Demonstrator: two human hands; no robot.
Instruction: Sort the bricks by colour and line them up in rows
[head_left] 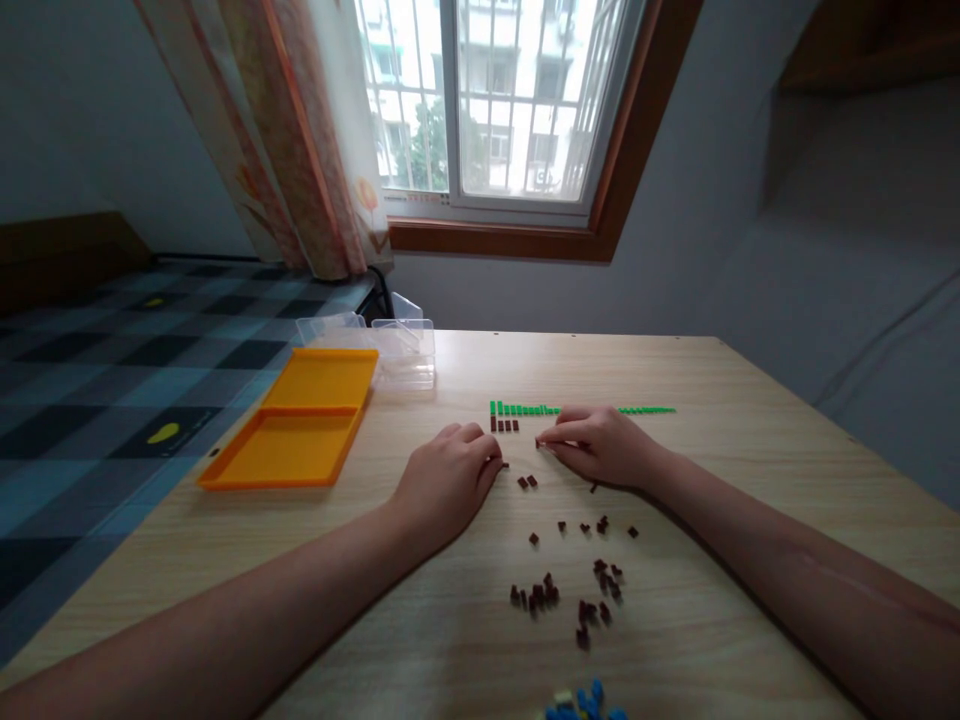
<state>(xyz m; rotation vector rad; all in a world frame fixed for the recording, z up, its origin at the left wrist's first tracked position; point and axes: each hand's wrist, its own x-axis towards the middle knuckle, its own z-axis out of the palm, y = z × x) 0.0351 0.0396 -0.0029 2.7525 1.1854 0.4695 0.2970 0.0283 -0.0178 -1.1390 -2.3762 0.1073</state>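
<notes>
My left hand [448, 475] rests on the table, thumb and fingers closed on a small brown brick [505, 465]. Over to the right, my right hand [596, 445] pinches another small brown piece [538, 443] between thumb and forefinger. Between and beyond the hands stands a short row of brown bricks [505, 425]. Just behind it runs a long line of green bricks [517, 409], partly hidden by my right hand. Two brown bricks [527, 482] lie side by side near my left fingertips. More loose brown bricks [540, 595] are scattered closer to me.
An open orange case [281, 450] lies at the table's left, with clear plastic boxes [405, 360] behind it. Blue bricks [585, 702] sit at the near edge of view. A checkered bed [97, 390] adjoins the wooden table [420, 630] on the left.
</notes>
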